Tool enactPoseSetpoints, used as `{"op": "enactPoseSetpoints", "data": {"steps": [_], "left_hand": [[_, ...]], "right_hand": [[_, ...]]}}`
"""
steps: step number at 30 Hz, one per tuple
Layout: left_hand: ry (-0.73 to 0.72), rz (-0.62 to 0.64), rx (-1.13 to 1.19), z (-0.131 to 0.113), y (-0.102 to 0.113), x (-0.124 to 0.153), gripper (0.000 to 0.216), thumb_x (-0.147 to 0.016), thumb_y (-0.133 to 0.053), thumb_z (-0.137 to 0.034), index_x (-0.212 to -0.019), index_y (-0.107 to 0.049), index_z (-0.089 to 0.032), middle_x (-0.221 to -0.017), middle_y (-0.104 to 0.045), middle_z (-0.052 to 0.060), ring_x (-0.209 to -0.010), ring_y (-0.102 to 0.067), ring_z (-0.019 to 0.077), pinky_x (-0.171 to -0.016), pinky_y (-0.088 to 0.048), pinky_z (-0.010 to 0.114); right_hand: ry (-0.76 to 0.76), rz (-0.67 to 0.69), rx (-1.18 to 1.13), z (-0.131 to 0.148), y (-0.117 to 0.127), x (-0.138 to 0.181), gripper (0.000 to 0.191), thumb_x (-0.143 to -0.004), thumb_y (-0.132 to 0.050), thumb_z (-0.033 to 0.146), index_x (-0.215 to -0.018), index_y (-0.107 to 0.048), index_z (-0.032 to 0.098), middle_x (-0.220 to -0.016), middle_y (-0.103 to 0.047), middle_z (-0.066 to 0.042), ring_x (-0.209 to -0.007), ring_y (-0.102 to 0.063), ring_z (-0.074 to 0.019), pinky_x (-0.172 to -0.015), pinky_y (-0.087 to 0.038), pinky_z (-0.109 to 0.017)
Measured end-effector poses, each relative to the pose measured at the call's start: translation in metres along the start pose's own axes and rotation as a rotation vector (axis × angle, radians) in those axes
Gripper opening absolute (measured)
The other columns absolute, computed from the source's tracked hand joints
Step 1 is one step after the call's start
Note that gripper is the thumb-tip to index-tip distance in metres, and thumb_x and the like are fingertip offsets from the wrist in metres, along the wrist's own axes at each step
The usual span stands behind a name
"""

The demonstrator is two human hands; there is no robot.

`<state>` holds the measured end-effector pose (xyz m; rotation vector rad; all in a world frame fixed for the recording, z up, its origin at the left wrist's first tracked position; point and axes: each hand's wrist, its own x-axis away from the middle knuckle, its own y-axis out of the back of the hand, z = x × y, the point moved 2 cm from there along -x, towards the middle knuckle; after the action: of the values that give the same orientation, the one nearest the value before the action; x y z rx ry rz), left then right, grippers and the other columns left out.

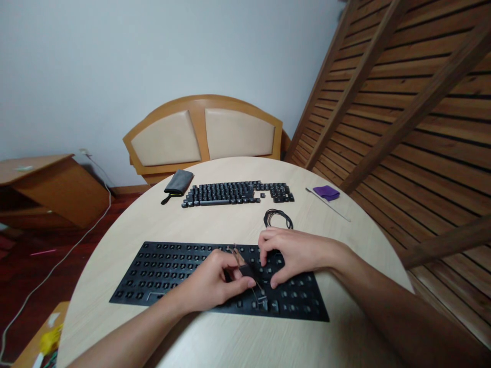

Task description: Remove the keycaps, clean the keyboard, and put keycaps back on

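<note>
Keyboard base (161,273), keycaps removed, on round counter (215,225).
Left hand (209,285) pinches a wire keycap puller (249,273) over the base's right half; right hand (295,255) rests beside it, fingers curled onto the base. Beyond the base: laid-out keycaps (236,193), coiled cable (278,219), grey pouch (178,183), purple cloth (326,192).

Far back on the round surface (215,337) lie rows of loose black keycaps (238,193), with a grey pouch (177,183) just to their left. A coiled black cable (278,219) sits nearer. To the right rest a purple cloth (326,192) and a thin stick (328,204). A wooden chair (203,135) stands behind.
</note>
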<state>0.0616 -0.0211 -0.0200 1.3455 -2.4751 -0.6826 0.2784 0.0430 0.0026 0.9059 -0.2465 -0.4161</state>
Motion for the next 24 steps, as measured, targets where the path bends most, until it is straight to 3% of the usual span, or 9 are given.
{"op": "enactPoseSetpoints", "data": {"steps": [14, 24], "left_hand": [[-0.14, 0.067, -0.098, -0.022, -0.003, 0.007, 0.03, -0.093, -0.066, -0.041, -0.076, -0.076, -0.019, -0.079, -0.076, 0.007, -0.07, -0.068, 0.0174, -0.068, -0.052, 0.027], [-0.07, 0.051, -0.165, -0.018, -0.01, 0.007, 0.027, -0.091, -0.071, -0.04, -0.077, -0.076, -0.018, -0.073, -0.075, 0.004, -0.061, -0.066, 0.015, -0.058, -0.045, 0.024]], "right_hand": [[0.129, 0.08, 0.037, 0.022, -0.023, -0.005, 0.038, -0.062, -0.091, 0.045, -0.079, -0.066, 0.021, -0.093, -0.061, -0.003, -0.097, -0.054, -0.0244, -0.086, -0.043, -0.036], [0.118, 0.091, 0.03, 0.022, -0.023, -0.006, 0.04, -0.061, -0.091, 0.047, -0.077, -0.065, 0.021, -0.091, -0.059, -0.003, -0.095, -0.053, -0.0242, -0.084, -0.043, -0.035]]}}
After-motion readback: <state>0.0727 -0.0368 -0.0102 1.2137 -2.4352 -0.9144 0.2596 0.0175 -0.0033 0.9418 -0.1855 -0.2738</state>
